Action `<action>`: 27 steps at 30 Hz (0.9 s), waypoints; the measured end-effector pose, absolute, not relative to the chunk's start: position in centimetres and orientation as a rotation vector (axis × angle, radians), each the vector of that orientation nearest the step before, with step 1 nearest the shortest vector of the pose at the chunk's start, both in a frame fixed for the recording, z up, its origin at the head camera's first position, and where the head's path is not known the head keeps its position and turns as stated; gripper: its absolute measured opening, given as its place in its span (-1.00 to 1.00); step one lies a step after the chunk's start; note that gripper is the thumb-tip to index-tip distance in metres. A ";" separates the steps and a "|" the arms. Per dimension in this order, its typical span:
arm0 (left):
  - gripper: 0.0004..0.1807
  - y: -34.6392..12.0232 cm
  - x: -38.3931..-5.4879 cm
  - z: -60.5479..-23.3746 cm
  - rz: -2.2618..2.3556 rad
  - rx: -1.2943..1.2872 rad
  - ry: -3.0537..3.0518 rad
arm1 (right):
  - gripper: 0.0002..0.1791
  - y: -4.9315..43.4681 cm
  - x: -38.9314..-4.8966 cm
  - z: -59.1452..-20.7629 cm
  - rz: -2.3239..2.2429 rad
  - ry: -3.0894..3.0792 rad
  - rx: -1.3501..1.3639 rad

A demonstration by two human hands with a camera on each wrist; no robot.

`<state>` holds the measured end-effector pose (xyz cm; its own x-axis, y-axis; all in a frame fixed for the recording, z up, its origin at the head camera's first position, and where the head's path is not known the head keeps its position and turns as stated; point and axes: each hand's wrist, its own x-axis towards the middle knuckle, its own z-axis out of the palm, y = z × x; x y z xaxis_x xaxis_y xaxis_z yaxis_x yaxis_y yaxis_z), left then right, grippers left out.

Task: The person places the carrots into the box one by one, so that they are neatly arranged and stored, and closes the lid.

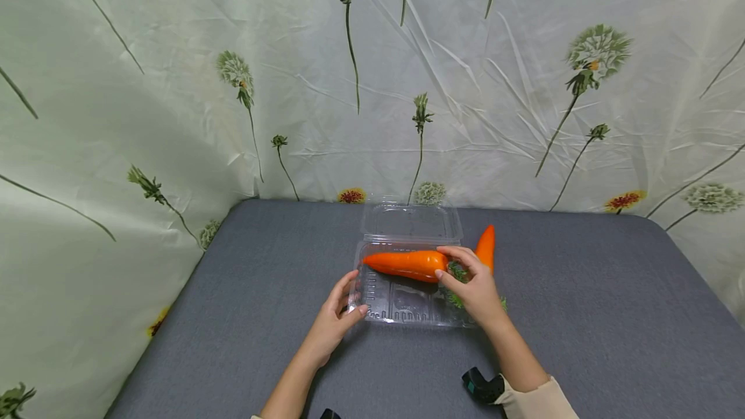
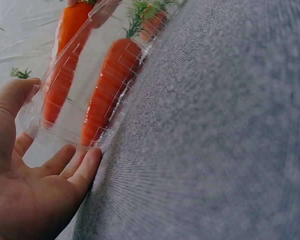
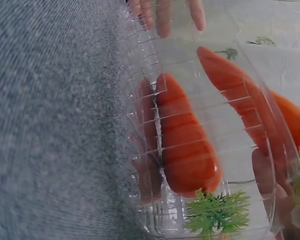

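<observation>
My right hand (image 1: pixel 478 290) grips an orange carrot (image 1: pixel 401 264) by its thick leafy end, tip pointing left. It holds the carrot over a clear plastic container (image 1: pixel 401 323), whose hinged lid (image 1: pixel 412 222) lies folded back. Around the container's left end, my left hand (image 1: pixel 333 322) keeps its thumb and fingers on the wall. Both wrist views show a second carrot (image 3: pixel 182 135) with green leaves (image 3: pixel 217 210) low in the container; the held one mostly hides it in the head view. Another carrot (image 1: pixel 486 247) lies just right of the container, partly behind my right hand.
The grey cloth-covered table (image 1: pixel 262 264) spreads out on both sides of the container. Behind it hangs a pale curtain (image 1: pixel 465 83) with printed dandelions. A black wrist device (image 1: pixel 483 386) sits by my right forearm.
</observation>
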<state>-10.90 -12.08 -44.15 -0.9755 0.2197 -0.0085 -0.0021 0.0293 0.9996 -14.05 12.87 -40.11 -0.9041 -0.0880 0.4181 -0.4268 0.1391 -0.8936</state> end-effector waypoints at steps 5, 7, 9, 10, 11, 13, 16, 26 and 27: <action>-0.30 -12.1 -10.9 -44.2 2.062 0.229 2.147 | -0.62 13.0 -14.1 -40.4 1.834 -2.251 0.512; -0.30 -12.1 -10.9 -44.2 2.062 0.229 2.148 | -0.63 13.1 -14.1 -40.4 1.840 -2.285 0.509; -0.30 -12.1 -10.9 -44.2 2.063 0.233 2.148 | -0.63 13.1 -14.1 -40.4 1.839 -2.311 0.512; -0.30 -12.1 -10.9 -44.2 2.069 0.234 2.142 | -0.63 13.1 -14.1 -40.4 1.837 -2.321 0.515; -0.30 -12.1 -10.9 -44.2 2.070 0.235 2.141 | -0.63 13.1 -14.1 -40.5 1.832 -2.332 0.517; -0.30 -12.1 -10.9 -44.2 2.071 0.236 2.139 | -0.62 13.2 -14.3 -40.9 1.818 -2.351 0.516; -0.30 -12.1 -10.9 -44.3 2.069 0.236 2.139 | -0.62 13.4 -14.8 -42.1 1.785 -2.373 0.510; -0.30 -12.1 -10.8 -44.3 2.071 0.241 2.138 | -0.62 13.2 -14.7 -42.0 1.658 -2.497 0.456; -0.30 -12.1 -10.8 -44.3 2.072 0.241 2.136 | -0.62 13.1 -14.5 -41.6 1.663 -2.508 0.449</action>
